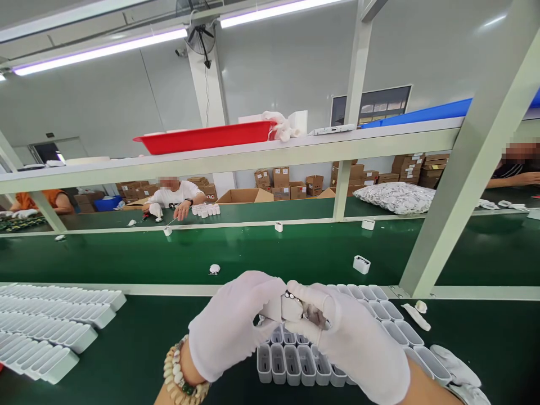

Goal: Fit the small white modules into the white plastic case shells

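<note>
Wearing white gloves, my left hand [234, 323] and my right hand [354, 337] meet above the near table. The left thumb and fingers grip a small white plastic housing [273, 308]. My right fingertips pinch its other end, where small dark and shiny parts show; the fingers hide much of it, and I cannot tell whether it is one piece or two. Just below the hands stand rows of open white plastic cups [292, 363], packed side by side. More of these cups [396, 332] run along the right, partly behind my right hand.
Long rows of white housings [54, 332] lie at left. Loose white gloves [455, 363] rest at right. Beyond the table edge, a green conveyor belt [126, 253] carries scattered white parts [361, 264]. A slanted post [468, 163] and a shelf with a red tray [206, 138] stand ahead; co-workers [175, 197] sit opposite.
</note>
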The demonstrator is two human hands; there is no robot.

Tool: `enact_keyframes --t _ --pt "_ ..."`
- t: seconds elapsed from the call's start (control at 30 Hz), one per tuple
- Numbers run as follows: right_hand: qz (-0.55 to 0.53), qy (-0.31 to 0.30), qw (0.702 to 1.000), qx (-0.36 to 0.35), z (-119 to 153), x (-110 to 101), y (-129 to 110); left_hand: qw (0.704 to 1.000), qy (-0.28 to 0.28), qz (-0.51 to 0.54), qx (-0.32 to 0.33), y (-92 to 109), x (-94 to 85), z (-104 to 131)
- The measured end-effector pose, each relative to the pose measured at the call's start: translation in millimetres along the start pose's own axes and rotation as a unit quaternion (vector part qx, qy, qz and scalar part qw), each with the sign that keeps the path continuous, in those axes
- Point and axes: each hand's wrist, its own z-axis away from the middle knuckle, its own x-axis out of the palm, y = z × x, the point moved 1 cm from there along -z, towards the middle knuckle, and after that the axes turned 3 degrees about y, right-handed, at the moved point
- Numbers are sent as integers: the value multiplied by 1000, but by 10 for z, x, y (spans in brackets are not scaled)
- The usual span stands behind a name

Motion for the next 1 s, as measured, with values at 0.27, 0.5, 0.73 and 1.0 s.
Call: enact_keyframes --t 0.27,0.5,0.73,1.0 --pt "-44 11 999 -12 -58 45 -11 993 44 86 -68 16 59 25" --pt "10 28 998 63 -192 186 -37 981 85 100 -144 -114 355 9" --pt "98 -1 987 126 -915 444 628 891 -152 4 -428 -692 512 142" --pt "230 -73 941 236 -1152 680 1425 886 -165 62 -428 -781 993 348"
